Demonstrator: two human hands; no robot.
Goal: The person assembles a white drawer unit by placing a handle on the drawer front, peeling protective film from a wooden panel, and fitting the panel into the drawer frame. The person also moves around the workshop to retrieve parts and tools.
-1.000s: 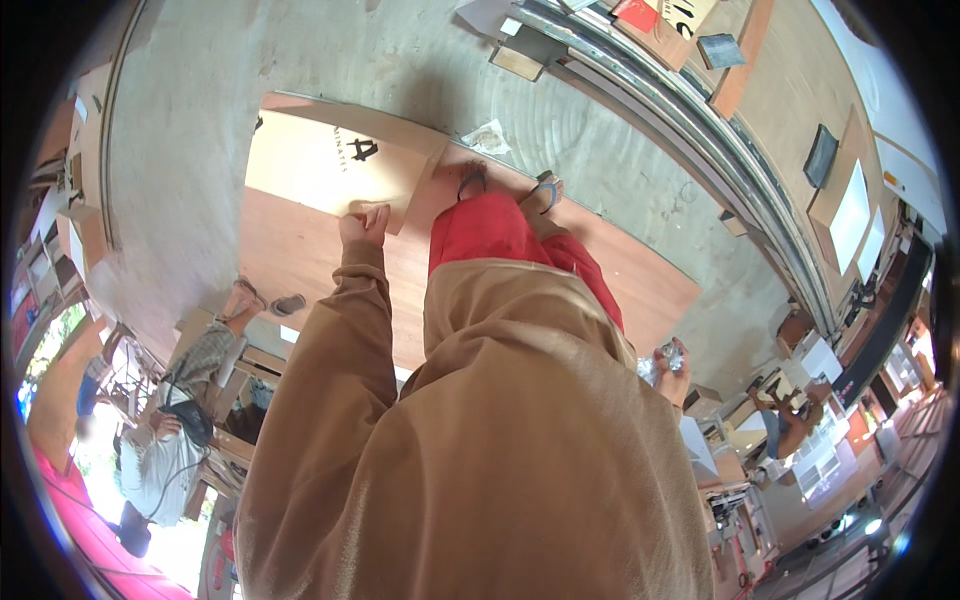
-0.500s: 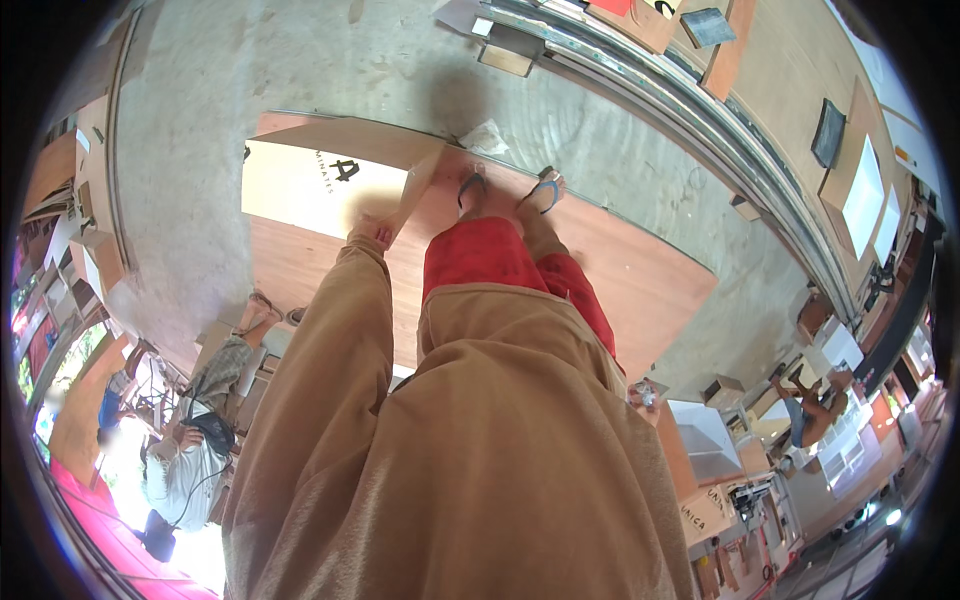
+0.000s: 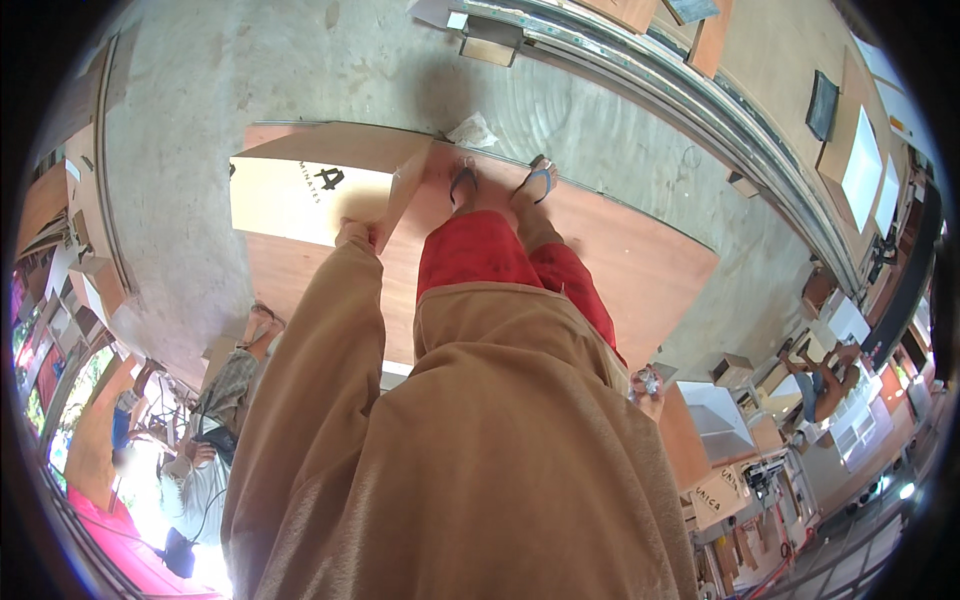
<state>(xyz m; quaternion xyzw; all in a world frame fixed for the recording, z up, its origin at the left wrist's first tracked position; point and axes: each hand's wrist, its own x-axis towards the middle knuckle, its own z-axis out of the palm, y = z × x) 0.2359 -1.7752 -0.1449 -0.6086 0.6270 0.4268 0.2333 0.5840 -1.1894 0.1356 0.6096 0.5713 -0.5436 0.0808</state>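
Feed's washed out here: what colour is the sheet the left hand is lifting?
Pale cream sheet, left hand at its edge; head view.

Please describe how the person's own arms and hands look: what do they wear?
The left arm wears a long, loose tan sleeve of soft fleecy cloth, reaching the wrist. The left hand is bare, no glove. The right hand also looks bare; its sleeve is hidden behind the tan top.

concrete floor (image 3: 300, 60) | crumpled paper (image 3: 470, 130) | seated co-worker (image 3: 225, 395)
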